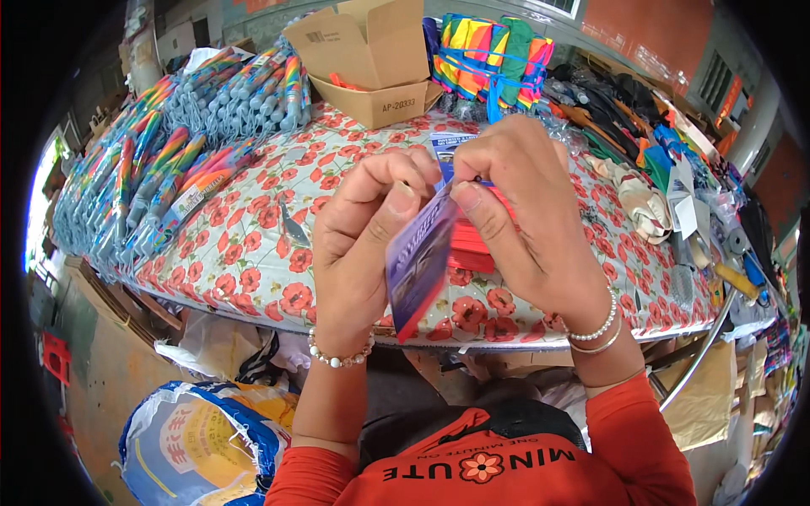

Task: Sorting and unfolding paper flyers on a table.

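Over the table edge, a purple printed card [415, 274] with a red lower edge hangs tilted between my two hands. My right hand [533, 221] pinches its upper corner between thumb and bent index finger. Close beside it, my left hand [353, 236] is closed, thumb and index pressed together around a small dark speck too tiny to name. The card's left side lies against that thumb. Under my right hand sits a stack of red cards [471, 257], partly hidden. Another purple printed piece [447, 148] shows behind my fingers.
Folded rainbow umbrellas [240, 88] pile up at left on the poppy-patterned tablecloth [253, 278]. Metal snips [293, 226] lie nearby. Behind stand an open cardboard box [371, 105] and a tied rainbow bundle [489, 67]. Mixed fabrics [645, 198] crowd the right; a blue-rimmed sack [139, 438] stands below.
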Tool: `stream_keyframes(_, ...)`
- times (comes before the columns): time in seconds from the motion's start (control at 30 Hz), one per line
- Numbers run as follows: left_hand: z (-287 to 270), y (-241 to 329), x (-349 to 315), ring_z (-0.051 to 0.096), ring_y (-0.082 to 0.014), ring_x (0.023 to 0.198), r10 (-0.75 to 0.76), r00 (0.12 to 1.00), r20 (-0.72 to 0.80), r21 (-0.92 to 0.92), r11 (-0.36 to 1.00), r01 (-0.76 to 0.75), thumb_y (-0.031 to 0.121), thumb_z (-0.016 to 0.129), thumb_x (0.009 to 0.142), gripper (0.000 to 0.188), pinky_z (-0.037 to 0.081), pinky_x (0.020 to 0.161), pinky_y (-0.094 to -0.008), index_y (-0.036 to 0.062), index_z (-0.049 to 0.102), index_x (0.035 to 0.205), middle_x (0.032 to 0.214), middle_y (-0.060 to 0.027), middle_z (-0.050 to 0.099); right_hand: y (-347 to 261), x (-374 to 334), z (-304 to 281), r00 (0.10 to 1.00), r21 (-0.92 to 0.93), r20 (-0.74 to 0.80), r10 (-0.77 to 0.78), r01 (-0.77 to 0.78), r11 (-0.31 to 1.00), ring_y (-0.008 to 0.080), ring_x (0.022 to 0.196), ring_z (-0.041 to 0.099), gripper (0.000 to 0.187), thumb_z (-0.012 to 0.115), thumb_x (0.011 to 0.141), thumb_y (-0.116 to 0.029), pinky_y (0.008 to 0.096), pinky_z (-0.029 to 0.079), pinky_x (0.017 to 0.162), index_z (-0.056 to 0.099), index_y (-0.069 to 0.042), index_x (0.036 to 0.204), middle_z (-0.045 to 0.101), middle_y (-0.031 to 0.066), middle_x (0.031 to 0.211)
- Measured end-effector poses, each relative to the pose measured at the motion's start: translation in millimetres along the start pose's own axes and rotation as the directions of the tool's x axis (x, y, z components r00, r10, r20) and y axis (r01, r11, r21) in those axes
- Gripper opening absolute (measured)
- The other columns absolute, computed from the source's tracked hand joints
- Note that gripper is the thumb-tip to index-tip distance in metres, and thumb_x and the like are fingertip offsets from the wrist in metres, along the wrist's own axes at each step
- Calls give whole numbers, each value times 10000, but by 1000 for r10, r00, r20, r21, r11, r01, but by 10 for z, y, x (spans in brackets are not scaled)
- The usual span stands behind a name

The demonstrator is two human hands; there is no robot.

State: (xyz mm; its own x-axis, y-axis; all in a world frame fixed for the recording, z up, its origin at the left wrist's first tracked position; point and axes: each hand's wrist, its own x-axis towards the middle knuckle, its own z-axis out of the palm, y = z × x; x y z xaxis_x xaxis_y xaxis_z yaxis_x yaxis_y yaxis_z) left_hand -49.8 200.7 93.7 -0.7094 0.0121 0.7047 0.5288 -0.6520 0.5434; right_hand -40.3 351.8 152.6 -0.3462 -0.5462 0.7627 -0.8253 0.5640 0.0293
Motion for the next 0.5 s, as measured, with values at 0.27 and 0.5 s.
stream_keyframes(0.27, 0, 57, -18, 524, -85, 784, -88, 984, 158, -29, 995, 94, 84, 537, 873, 120, 412, 730, -214, -23, 545, 925, 862, -45, 572, 21, 65, -94, 998, 4, 59, -29, 29, 1000, 234, 865, 439, 160, 499, 841, -185, 336, 326, 789, 494, -36, 900, 469, 85, 867)
stream_keyframes(0.5, -18, 3, -15, 521, -80, 771, -47, 992, 120, -32, 998, 51, 96, 544, 873, 131, 411, 717, -205, -26, 547, 920, 840, -39, 569, -99, -92, 198, 898, 852, 108, 427, -305, 426, 131, 896, 418, 270, 474, 886, -265, 276, 329, 825, 436, -27, 1008, 448, 57, 972)
